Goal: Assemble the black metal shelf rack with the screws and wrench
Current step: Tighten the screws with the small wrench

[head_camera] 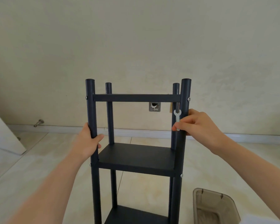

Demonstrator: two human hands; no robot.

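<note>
Rack [136,156] is upright on the floor at frame centre, with three shelves on. Screw heads [188,99] show on both front posts at the top and middle shelves. Your left hand [89,143], at 9 o'clock, is wrapped around the front-left post [90,110]. Your right hand [199,125], at 3 o'clock, pinches the wrench [177,118], with its other fingers behind the front-right post [185,91]. Rear screws are hidden. It looks nearly done, probably just final tightening left.
</note>
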